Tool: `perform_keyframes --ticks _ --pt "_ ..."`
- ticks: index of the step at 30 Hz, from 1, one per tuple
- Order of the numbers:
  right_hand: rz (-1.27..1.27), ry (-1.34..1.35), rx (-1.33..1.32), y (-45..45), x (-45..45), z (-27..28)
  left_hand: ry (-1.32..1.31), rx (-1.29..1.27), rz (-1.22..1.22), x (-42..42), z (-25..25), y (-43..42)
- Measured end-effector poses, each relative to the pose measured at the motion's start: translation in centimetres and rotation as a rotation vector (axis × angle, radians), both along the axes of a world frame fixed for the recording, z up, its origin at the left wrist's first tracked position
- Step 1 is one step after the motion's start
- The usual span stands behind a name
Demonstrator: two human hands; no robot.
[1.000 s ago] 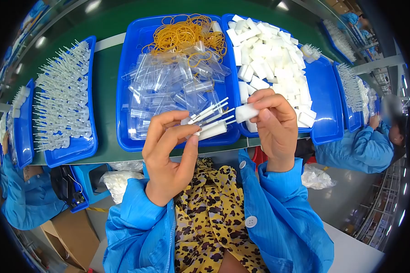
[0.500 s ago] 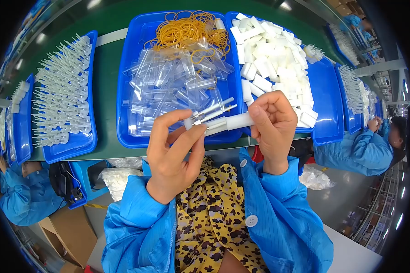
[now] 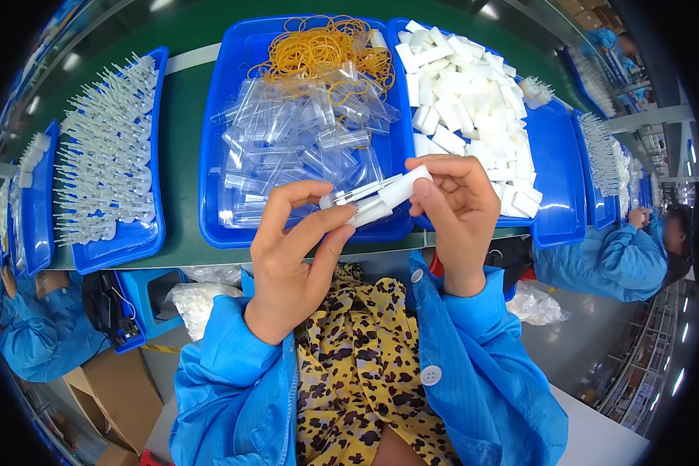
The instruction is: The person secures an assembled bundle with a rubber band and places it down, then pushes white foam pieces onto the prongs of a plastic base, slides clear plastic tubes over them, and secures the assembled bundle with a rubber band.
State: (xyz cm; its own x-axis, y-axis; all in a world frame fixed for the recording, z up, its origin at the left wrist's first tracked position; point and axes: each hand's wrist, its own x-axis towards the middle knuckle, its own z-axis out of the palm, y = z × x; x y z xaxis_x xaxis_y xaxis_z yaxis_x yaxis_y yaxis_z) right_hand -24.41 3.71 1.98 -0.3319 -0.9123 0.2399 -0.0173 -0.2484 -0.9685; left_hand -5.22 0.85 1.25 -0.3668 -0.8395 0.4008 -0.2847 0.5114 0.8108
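My left hand [image 3: 291, 256] is closed around a white plastic part with several thin prongs [image 3: 363, 206], gripping it near its base between thumb and fingers. The prongs point right and slightly up. My right hand [image 3: 460, 217] pinches a white foam block [image 3: 404, 189] between thumb and fingertips. The block sits at the prongs' far end and covers their tips; how deep they reach inside it is hidden. Both hands are above the front edge of a blue tray [image 3: 210, 147] of clear plastic sleeves [image 3: 276, 144].
Yellow rubber bands [image 3: 318, 50] lie at that tray's back. To its right, white foam blocks [image 3: 474, 101] are heaped in another tray. Many pronged parts [image 3: 109, 147] fill a tray at left. Co-workers in blue sit at the right [image 3: 606, 260] and left [image 3: 46, 334].
The foam block has tilted upward and now covers prong tips that stuck out above it before. My right hand has turned with it and shifted slightly left.
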Motion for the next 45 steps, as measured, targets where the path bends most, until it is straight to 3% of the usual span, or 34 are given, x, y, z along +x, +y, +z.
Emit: perform_keyframes --ticks 1,6,8,9,10,11,13,16,23,26,29,31,32,39,41,45 --pt "0.08 -0.115 0.041 0.0 -0.4 -0.2 0.032 0.031 -0.013 0.0 -0.3 0.0" --pt "0.073 -0.095 0.043 0.3 -0.2 -0.5 0.107 0.08 -0.015 -0.2 -0.4 0.0" --pt "0.077 -0.118 0.083 0.2 -0.2 -0.7 0.07 -0.025 -0.003 -0.2 -0.5 -0.2" --pt "0.023 0.097 -0.016 0.1 0.0 -1.0 0.07 -0.023 0.001 -0.5 -0.3 -0.1" --pt "-0.032 0.312 -0.116 0.2 0.2 -1.2 0.239 0.132 0.026 -1.0 0.0 0.2" --pt "-0.031 0.311 -0.114 0.2 0.4 -1.0 0.408 0.285 0.051 -1.3 0.2 0.4" --pt "-0.135 0.637 -0.195 0.4 0.8 -0.3 0.322 0.216 0.018 -0.9 -0.2 0.1" --pt "-0.206 0.749 -0.277 0.7 0.8 -0.8 0.201 0.129 -0.037 -0.6 -0.5 -0.1" --pt "-0.114 0.652 -0.252 1.2 0.8 -1.0 0.079 0.057 -0.062 -0.7 -0.5 -0.2" --pt "-0.218 0.682 -0.264 -0.1 -2.0 -0.7 0.018 0.052 -0.067 -0.4 -0.2 -0.3" --pt "-0.383 0.758 -0.12 -2.0 -5.5 -0.5 0.163 0.204 -0.041 -0.7 -0.1 0.0" --pt "-0.285 1.146 0.095 -2.7 -7.4 -1.9 0.206 0.273 -0.077 -0.6 -0.2 0.1" --pt "-0.301 1.218 0.13 -3.0 -7.3 -2.2 0.272 0.336 -0.116 -0.5 -0.2 0.1" --pt "-0.321 1.292 0.241 -3.5 -6.5 -1.4 0.406 0.466 -0.204 0.1 -0.2 0.0" --pt "-0.23 1.192 0.396 -3.4 -6.9 -1.3 0.432 0.467 -0.189 -0.1 -0.2 0.0" --pt "-0.213 1.201 0.288 -3.4 -7.9 -1.7 0.454 0.494 -0.186 -0.5 -0.1 0.3"
